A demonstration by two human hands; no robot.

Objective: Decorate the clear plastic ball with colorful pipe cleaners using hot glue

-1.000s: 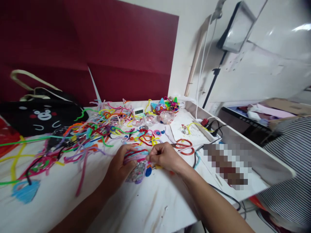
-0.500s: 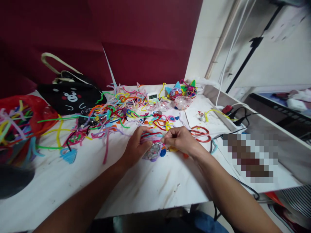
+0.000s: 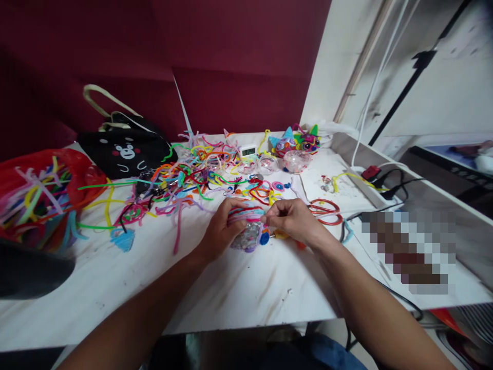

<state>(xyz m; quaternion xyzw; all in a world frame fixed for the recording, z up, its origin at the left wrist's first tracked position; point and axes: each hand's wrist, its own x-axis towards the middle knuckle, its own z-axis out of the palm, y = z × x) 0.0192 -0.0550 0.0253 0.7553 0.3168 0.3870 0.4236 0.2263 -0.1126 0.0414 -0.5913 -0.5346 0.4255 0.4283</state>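
My left hand (image 3: 219, 230) is closed around the side of a clear, glittery plastic ball (image 3: 246, 239), thumb in front. Pink, red and light blue pipe cleaners (image 3: 246, 210) wrap its upper part in bands. On its right side are a blue coiled disc (image 3: 264, 237) and a purple edging. My right hand (image 3: 291, 218) pinches at the right end of the bands, its fingertips on a pink pipe cleaner end that is mostly hidden. Just beyond my right wrist lie scissors (image 3: 327, 211) with red-orange handles.
Loose pipe cleaners (image 3: 192, 174) spread across the table behind my hands. At left are a red bag (image 3: 90, 172) of pipe cleaners and a black tote (image 3: 115, 154). Farther back stand a small digital clock (image 3: 248, 152), clear balls (image 3: 297, 162) and decorated cat heads (image 3: 284, 143). A power strip (image 3: 372, 190) lies right.
The camera view has turned slightly left, so the scene sits farther right. Both hands keep the same hold on the ball and its bands, with barely any finger movement visible.
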